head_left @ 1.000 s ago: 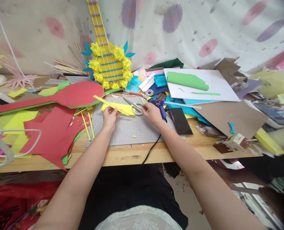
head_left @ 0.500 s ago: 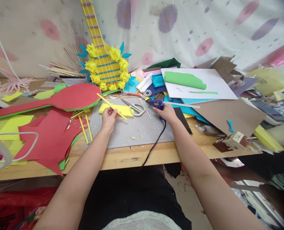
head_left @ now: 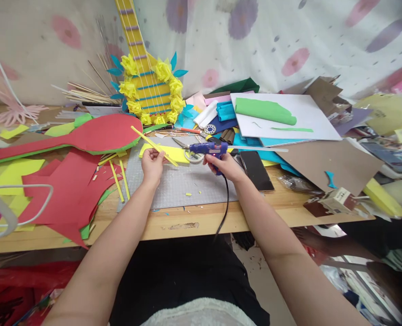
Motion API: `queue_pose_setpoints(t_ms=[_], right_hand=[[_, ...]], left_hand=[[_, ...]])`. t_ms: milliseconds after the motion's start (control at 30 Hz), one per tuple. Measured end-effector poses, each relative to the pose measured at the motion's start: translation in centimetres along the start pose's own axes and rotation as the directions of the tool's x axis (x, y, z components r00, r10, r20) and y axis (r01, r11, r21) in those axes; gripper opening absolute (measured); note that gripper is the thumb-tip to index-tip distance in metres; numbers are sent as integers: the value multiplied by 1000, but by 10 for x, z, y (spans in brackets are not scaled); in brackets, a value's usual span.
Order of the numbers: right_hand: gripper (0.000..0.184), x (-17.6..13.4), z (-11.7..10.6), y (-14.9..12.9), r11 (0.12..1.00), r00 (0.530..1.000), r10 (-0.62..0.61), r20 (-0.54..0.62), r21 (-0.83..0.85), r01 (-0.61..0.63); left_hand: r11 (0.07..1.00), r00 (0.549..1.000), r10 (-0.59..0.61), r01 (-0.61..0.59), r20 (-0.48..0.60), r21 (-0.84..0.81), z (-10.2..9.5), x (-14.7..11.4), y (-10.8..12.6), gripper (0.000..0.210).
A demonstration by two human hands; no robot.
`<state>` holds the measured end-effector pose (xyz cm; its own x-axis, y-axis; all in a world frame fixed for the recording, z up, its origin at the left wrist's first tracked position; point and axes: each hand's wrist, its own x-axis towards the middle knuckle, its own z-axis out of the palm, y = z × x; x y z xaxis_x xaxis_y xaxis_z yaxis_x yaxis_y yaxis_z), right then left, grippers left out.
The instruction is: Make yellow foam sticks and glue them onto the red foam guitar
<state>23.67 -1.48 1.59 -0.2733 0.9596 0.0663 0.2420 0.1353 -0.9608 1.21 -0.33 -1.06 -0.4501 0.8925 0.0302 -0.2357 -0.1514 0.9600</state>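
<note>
From my station, leftmost I see a red guitar-shaped piece (head_left: 107, 133). Next, my left hand (head_left: 152, 166) pinches a slim yellow strip (head_left: 150, 142) between thumb and fingertips, holding it slanted above the gray mat (head_left: 177, 190). Scissors (head_left: 180, 143) lie beyond, partly hidden by the blue glue gun (head_left: 204, 148). My right hand's (head_left: 225, 165) fingers are curled round its grip, nozzle pointing left; a dark phone (head_left: 256, 170) lies just right.
</note>
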Motion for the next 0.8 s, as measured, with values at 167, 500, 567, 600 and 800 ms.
queue_pose_setpoints(t_ms=[167, 500, 567, 600, 800], right_hand=[[37, -2, 17, 0, 984, 991, 106, 84, -152, -92], [38, -1, 20, 5, 912, 997, -10, 77, -408, 41], [38, -1, 20, 5, 906, 997, -10, 78, -421, 42], [38, -2, 20, 5, 904, 997, -10, 76, -425, 41], [39, -2, 19, 6, 908, 998, 3, 62, -417, 23]], left_hand=[[999, 998, 29, -27, -53, 43, -1, 2, 3, 18], [999, 999, 14, -12, -34, 53, -1, 1, 2, 18], [998, 999, 13, -11, -48, 58, -1, 1, 3, 18], [998, 998, 13, -10, -54, 61, 0, 1, 4, 19], [998, 998, 10, -7, -56, 69, -1, 2, 5, 19]])
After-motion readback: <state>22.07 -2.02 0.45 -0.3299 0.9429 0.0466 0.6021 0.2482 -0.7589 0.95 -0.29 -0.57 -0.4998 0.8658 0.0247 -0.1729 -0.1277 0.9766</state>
